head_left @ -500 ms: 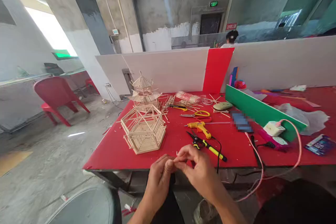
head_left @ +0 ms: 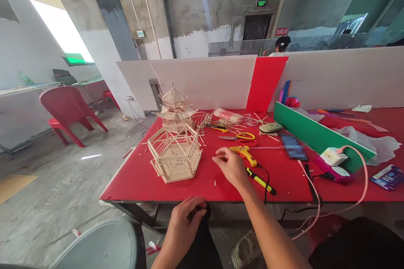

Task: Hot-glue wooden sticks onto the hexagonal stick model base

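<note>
The left hand [head_left: 186,220] curls loosely before the tabletop [head_left: 132,185], the right hand [head_left: 232,168] hovers over it, fingertips bunched, whether either pinches anything I cannot tell, and leftward stands the stick frame [head_left: 179,160], the stick pagoda [head_left: 176,115] behind.

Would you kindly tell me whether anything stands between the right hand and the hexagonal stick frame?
Nothing visible does: only red tabletop shows between the right hand and the hexagonal stick frame. A small pale scrap lies nearer the front edge, off the direct line.
</note>
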Demonstrator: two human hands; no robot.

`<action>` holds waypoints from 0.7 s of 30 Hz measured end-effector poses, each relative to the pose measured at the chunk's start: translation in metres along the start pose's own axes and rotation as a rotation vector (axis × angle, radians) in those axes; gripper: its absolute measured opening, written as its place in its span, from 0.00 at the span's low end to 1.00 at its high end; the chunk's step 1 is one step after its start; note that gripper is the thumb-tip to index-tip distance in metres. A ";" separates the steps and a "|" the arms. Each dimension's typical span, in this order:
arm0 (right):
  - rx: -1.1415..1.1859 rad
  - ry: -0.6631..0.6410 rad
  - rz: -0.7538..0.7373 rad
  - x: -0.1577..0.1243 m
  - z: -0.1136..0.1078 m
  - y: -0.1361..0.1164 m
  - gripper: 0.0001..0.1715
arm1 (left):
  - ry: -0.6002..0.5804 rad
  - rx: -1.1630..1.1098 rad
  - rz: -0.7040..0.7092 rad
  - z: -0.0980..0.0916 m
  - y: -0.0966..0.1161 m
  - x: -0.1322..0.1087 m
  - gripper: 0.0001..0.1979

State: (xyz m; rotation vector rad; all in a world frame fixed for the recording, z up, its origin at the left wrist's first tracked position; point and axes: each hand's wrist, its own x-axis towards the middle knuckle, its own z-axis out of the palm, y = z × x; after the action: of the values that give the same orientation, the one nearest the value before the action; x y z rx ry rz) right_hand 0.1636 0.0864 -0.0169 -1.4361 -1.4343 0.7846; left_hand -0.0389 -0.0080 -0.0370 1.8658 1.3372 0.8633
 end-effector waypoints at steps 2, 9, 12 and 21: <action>-0.001 0.006 0.019 0.039 0.013 0.011 0.14 | -0.009 -0.007 0.000 -0.003 -0.003 0.003 0.12; 0.087 -0.186 0.006 0.104 0.057 0.043 0.18 | 0.075 0.010 0.008 -0.023 -0.017 0.007 0.17; 0.100 -0.238 0.004 0.111 0.068 0.052 0.20 | 0.092 -0.002 -0.008 -0.025 -0.021 0.009 0.18; -0.060 -0.158 0.037 0.089 0.047 0.040 0.32 | 0.103 0.014 -0.009 -0.027 -0.019 0.011 0.17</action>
State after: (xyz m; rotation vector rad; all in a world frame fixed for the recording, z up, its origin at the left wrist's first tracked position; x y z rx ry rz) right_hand 0.1465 0.1856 -0.0558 -1.4768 -1.5651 0.9021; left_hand -0.0680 0.0107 -0.0362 1.8469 1.4163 0.9593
